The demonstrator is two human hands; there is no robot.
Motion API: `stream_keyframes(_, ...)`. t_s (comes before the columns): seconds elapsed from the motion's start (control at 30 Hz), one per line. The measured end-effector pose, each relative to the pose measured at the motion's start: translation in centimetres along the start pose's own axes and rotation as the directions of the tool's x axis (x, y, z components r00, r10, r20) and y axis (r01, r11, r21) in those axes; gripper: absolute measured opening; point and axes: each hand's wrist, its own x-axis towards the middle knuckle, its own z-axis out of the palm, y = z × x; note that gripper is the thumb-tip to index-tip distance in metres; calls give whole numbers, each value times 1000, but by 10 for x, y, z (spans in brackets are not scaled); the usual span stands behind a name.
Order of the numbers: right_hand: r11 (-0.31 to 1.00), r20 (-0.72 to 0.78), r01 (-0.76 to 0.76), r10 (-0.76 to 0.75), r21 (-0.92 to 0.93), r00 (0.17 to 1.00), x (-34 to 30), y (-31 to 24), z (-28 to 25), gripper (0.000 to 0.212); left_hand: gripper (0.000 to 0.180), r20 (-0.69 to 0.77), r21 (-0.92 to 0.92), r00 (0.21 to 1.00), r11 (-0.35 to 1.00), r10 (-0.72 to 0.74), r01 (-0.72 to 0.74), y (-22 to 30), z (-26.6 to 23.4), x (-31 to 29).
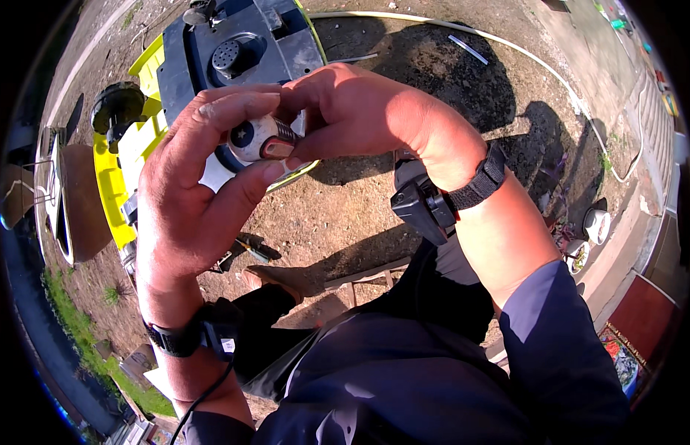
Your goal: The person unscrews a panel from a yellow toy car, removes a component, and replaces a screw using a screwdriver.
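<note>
My left hand [189, 163] curls round a small rounded white, black and red piece [248, 139] with a star mark on its dark end, the thumb below it and the fingers above. From the other side my right hand [352, 115] grips the same piece, its fingertips bent in. Its far end is hidden by the right fingers, so I cannot tell its exact kind. Just beyond and under my hands lies a large yellow-green plastic body with a black panel [189, 74], which looks like a ride-on toy vehicle. A black wheel [117, 107] sticks out at its left.
A pale hose [500, 52] curves over the dirt ground at the far right. A tool with a dark handle [253, 251] lies near my foot [274, 284]. White pots [597, 225] stand at the right. A brown board-like object [85, 204] stands at the left.
</note>
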Motion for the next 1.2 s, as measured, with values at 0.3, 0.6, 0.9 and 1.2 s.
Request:
stream_keyframes(0.3, 999, 2, 25, -25, -44, 1000, 0, 1, 4, 44, 42, -3, -27, 1000, 999, -28, 28, -1, 2, -7)
stream_keyframes(0.6, 990, -107, 45, -60, -132, 992, 1, -3, 12, 39, 38, -23, -9, 999, 999, -36, 36, -8, 4, -10)
stream_keyframes(0.9, 963, -144, 238, -254, -124, 956, 3, 15, 12, 36, 41, 35, 131, 998, 990, 56, -60, -4, -5, -7)
stream_keyframes(1.2, 989, -55, 145, -146, -22, 988, 4, 15, 11, 42, 41, -67, -70, 997, 997, -23, 19, -3, 6, -8)
